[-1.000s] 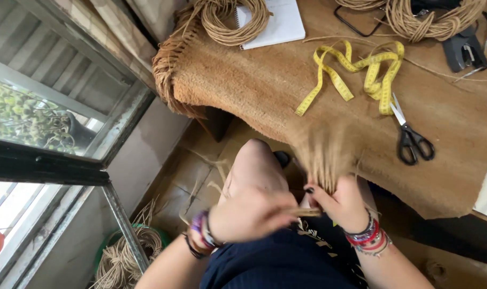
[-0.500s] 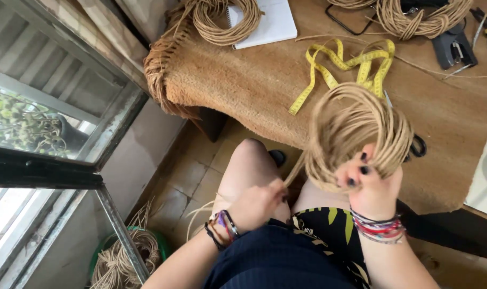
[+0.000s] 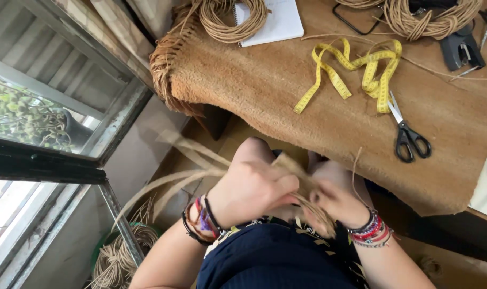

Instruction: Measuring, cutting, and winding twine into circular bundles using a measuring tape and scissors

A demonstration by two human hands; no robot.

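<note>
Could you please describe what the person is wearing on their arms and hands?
The forearms are bare, with no sleeves. The left hand has a stack of bracelets at the wrist: black bands, purple and red beads. The right hand has beaded bracelets too, in red, dark and pale tones. No gloves or rings show.

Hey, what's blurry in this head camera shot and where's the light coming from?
Head view: the left hand, right hand and the cord strands between them are smeared by motion blur; the scissors and yellow tape measure on the mat are sharp. Daylight enters through the window at left, slightly washed out at the lower corner.
</note>
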